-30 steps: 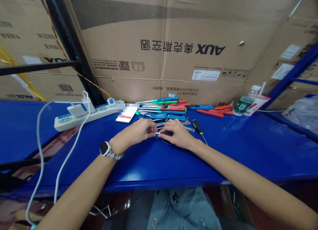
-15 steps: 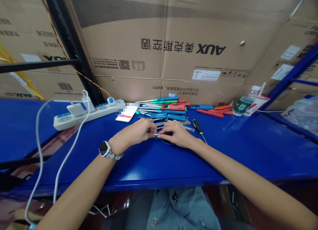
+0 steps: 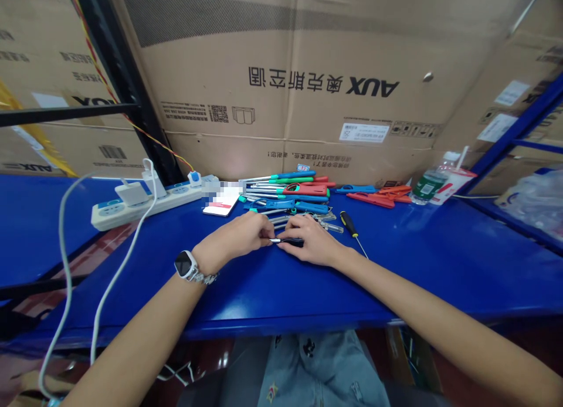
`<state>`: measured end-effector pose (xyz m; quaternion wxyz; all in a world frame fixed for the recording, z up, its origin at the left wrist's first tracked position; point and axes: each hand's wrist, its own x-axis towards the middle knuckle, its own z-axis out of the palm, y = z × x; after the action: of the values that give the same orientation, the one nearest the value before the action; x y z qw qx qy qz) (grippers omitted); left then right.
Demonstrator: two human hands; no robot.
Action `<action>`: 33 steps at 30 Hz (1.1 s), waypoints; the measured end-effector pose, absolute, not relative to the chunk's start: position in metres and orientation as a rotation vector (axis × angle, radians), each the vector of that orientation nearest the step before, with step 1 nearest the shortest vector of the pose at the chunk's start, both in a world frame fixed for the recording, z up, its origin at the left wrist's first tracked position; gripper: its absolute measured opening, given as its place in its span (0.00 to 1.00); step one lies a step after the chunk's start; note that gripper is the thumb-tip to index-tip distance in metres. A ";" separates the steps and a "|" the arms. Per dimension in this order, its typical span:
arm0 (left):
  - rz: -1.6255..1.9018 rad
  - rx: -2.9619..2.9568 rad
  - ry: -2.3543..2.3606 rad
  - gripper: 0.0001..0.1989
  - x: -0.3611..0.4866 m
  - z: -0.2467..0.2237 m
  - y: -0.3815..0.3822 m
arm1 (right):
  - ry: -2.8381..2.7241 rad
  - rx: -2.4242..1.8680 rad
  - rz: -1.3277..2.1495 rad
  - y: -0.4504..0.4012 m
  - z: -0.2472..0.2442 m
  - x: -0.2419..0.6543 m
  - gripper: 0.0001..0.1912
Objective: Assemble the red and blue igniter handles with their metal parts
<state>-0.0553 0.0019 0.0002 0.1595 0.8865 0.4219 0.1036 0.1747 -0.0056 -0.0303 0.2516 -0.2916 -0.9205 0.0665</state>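
Observation:
My left hand (image 3: 251, 231) is closed, fingertips pinching the silver end of a small slim part (image 3: 288, 241) with a dark body. On the other side my right hand (image 3: 313, 238) closes its fingers around the dark end of the same part; its exact kind is too small to tell. Just behind my hands lies a pile of long-neck lighters (image 3: 308, 189) with blue, green and red handles and metal tubes. Clear and metal lighter pieces (image 3: 331, 226) stick out behind my right hand. A black and yellow screwdriver (image 3: 349, 224) rests to the right of it.
Orange and blue handle shells (image 3: 387, 197) lie at the back right, near a water bottle (image 3: 428, 185) and a red-and-white cup (image 3: 455, 187). A phone (image 3: 223, 200) and a power strip (image 3: 176, 197) with cables are on the left. A large carton (image 3: 281, 119) stands behind the blue table (image 3: 281, 295).
My fingers have shifted slightly on the small part, and its dark body now shows between my hands. A thin blue piece visible below my fingers before is out of sight.

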 end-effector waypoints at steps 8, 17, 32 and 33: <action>0.322 2.603 1.175 0.08 -0.057 -0.006 0.004 | -2.515 -0.795 0.158 -0.004 -0.031 0.175 0.11; 0.290 2.543 1.233 0.10 -0.055 -0.001 0.002 | -2.546 -0.866 0.267 -0.004 -0.027 0.176 0.12; 0.307 2.742 1.102 0.07 -0.048 -0.004 0.003 | -2.644 -0.890 -0.099 -0.013 -0.025 0.178 0.18; 0.300 2.766 1.097 0.07 -0.048 -0.004 0.002 | -2.647 -0.897 -0.100 -0.014 -0.024 0.177 0.19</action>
<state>-0.0484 0.0022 -0.0043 0.0754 0.9222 0.3658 0.0999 0.1772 -0.0136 -0.0244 0.1715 -0.3161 -0.9324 -0.0352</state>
